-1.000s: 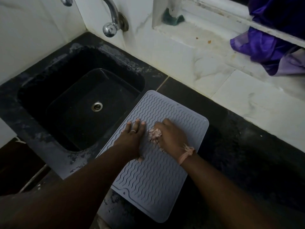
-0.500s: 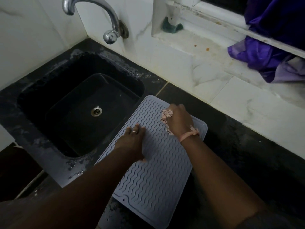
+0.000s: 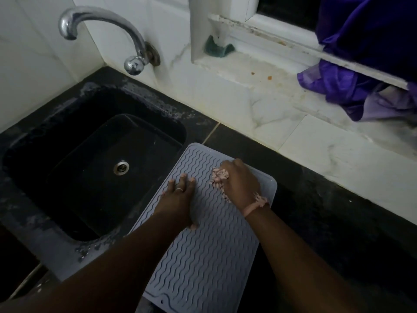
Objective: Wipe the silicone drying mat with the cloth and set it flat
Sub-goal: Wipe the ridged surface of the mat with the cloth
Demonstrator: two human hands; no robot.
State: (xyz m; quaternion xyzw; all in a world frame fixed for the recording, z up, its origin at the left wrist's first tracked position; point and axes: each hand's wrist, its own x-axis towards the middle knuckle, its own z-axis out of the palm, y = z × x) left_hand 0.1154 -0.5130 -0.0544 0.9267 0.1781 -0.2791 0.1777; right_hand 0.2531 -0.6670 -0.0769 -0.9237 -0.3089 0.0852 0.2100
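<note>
Lying flat on the black stone counter [image 3: 320,222], the grey silicone mat [image 3: 203,263] is a rounded-corner rectangle with raised wavy ribs and a smooth border; its left edge sits at the rim of the sink [image 3: 94,159]. Left hand [image 3: 178,199] rests on the mat's left side, fingers straight and close together, a thin ring on one finger. Right hand [image 3: 241,184] is curled over a pale pink, nubby cloth [image 3: 218,177], pressing it onto the mat's far end; a pink frayed band sits on that wrist. Sink is a matte black rectangular basin with a round metal drain [image 3: 121,167]. Chrome curved tap [image 3: 101,30] comes off the white marble-look wall tile. Purple glossy fabric [image 3: 361,71] hangs over the sill. No readable writing or brand
</note>
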